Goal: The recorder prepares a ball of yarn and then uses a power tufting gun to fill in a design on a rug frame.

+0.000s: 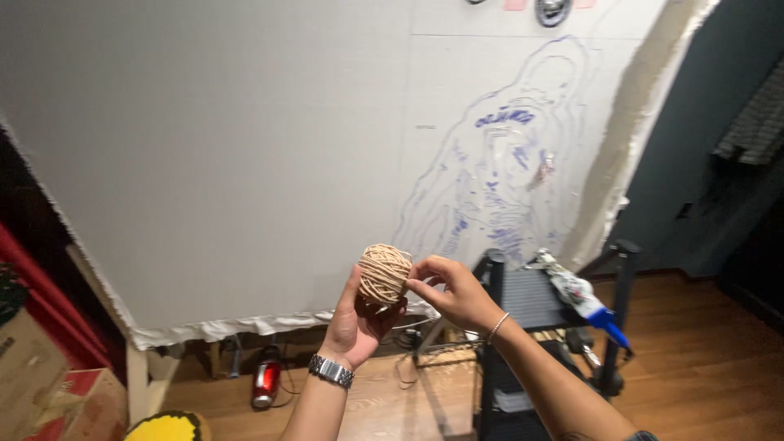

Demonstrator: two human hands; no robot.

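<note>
Filling the background, a large white stretched cloth (212,155) bears a blue line drawing. Before it, a round ball of beige yarn (384,273), wound in crossing strands, sits cupped in the left hand (359,322). The right hand (453,290) pinches the ball's right side.

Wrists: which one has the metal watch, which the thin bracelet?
The watch is on the left hand, which cups the ball of tan yarn. The thin bracelet is on the right hand, which pinches at the ball's side.
</note>
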